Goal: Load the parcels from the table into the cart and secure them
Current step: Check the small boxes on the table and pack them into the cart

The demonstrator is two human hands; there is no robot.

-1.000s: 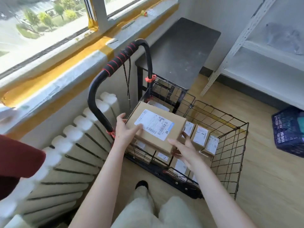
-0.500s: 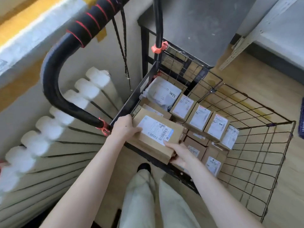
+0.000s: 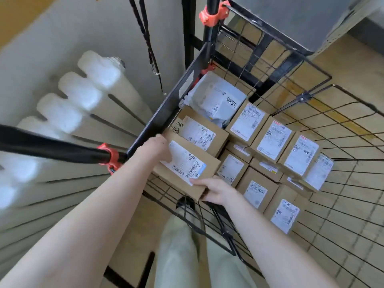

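A flat brown cardboard parcel (image 3: 187,167) with a white shipping label sits low in the near-left corner of the black wire cart (image 3: 342,163). My left hand (image 3: 155,148) grips its far-left edge. My right hand (image 3: 216,190) holds its near-right corner, thumb on top. Several other labelled brown parcels (image 3: 274,140) and a white plastic mailer (image 3: 218,96) fill the cart's floor beside and behind it.
The cart's black handle bar (image 3: 52,148) with orange clamps crosses at left. A white radiator (image 3: 83,96) lines the wall left of the cart. A dark table (image 3: 291,17) stands behind the cart. A black cord (image 3: 145,36) hangs from above. My legs stand just before the cart.
Both hands have lowered the parcel from above the cart's rim down into the near-left corner among the other parcels. The view has tilted downward and closer.
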